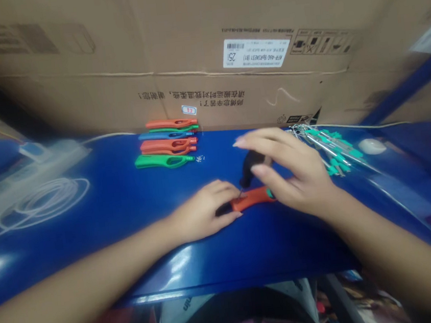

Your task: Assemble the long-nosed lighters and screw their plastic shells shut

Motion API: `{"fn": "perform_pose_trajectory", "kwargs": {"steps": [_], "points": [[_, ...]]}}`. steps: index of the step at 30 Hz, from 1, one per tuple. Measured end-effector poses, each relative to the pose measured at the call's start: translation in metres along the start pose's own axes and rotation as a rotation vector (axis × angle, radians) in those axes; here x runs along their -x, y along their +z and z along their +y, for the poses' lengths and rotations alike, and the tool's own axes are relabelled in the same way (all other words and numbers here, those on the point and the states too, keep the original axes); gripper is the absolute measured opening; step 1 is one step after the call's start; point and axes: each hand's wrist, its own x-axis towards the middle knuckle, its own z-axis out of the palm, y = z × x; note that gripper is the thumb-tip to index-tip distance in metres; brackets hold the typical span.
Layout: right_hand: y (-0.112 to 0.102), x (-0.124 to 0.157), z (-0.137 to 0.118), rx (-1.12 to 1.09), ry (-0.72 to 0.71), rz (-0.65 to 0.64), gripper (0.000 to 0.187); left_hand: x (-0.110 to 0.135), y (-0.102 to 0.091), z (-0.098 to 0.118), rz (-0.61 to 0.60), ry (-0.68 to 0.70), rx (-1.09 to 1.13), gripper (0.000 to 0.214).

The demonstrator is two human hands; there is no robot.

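Observation:
An orange lighter handle [254,197] lies on the blue table near its front, a green piece [269,193] at its right end. My left hand [209,211] is closed around its left end, fingers above and thumb below. My right hand [295,168] grips a short black screwdriver [252,167], held tilted above the handle. Its thin shaft points down at the orange body beside my left fingertips. Whether the tip sits in a screw cannot be made out.
Several orange, blue and green lighter handles [169,145] lie stacked in a row at the back. Metal rods with green pieces [333,149] are piled at right, near a white round object [371,146]. A power strip [42,167] and coiled white cable [46,200] lie left. A cardboard box [188,46] stands behind.

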Motion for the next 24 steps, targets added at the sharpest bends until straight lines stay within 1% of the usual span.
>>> {"fn": "perform_pose_trajectory", "kwargs": {"steps": [2, 4, 5, 7, 9, 10, 13, 14, 15, 16, 17, 19, 21, 22, 24], "points": [[-0.0031, -0.0003, 0.0004, -0.155, 0.073, -0.104, 0.037, -0.0004, -0.0012, 0.001, -0.007, -0.008, -0.003, 0.03], [-0.0055, -0.0011, 0.0008, -0.253, 0.099, -0.152, 0.035, -0.0004, -0.0016, 0.001, -0.012, -0.008, -0.006, 0.032], [-0.0061, -0.0015, 0.0012, -0.241, 0.086, -0.133, 0.031, -0.0002, -0.0014, 0.0006, -0.01, -0.005, -0.008, 0.032], [-0.0059, -0.0022, 0.0021, -0.125, 0.03, -0.041, 0.024, 0.0002, -0.0005, -0.0005, -0.001, 0.005, -0.015, 0.03], [-0.0044, -0.0019, 0.0026, -0.045, -0.008, 0.029, 0.024, 0.0005, 0.0003, -0.0014, 0.007, 0.01, -0.02, 0.029], [-0.0035, -0.0013, 0.0025, -0.068, 0.004, 0.027, 0.026, 0.0005, 0.0004, -0.0017, 0.004, 0.008, -0.021, 0.03], [-0.001, 0.0014, 0.002, -0.323, 0.123, -0.093, 0.035, 0.0003, -0.0001, -0.0015, -0.013, 0.002, -0.013, 0.03], [-0.0003, 0.0023, 0.002, -0.397, 0.152, -0.125, 0.036, 0.0002, -0.0002, -0.0013, -0.019, 0.001, -0.01, 0.031], [0.0003, 0.0029, 0.0021, -0.428, 0.155, -0.128, 0.034, 0.0001, -0.0003, -0.0012, -0.021, 0.001, -0.009, 0.031], [0.0007, 0.0032, 0.0024, -0.406, 0.134, -0.093, 0.032, 0.0001, -0.0003, -0.0012, -0.021, 0.001, -0.008, 0.031], [0.0009, 0.0032, 0.0025, -0.339, 0.096, -0.041, 0.03, 0.0001, -0.0003, -0.0012, -0.019, 0.003, -0.008, 0.031], [0.0002, 0.0025, 0.0017, -0.151, -0.002, 0.038, 0.029, -0.0001, -0.0002, -0.001, -0.013, 0.008, -0.009, 0.03], [-0.0015, 0.0014, -0.0008, -0.04, -0.069, 0.026, 0.034, -0.0004, -0.0005, -0.0007, -0.016, 0.006, -0.01, 0.03], [-0.0023, 0.0009, -0.0023, -0.044, -0.065, -0.01, 0.037, -0.0005, -0.0007, -0.0005, -0.024, 0.001, -0.01, 0.031], [-0.003, 0.0003, -0.0046, -0.133, -0.002, -0.084, 0.041, -0.0008, -0.001, -0.0002, -0.037, -0.009, -0.015, 0.033]]}}
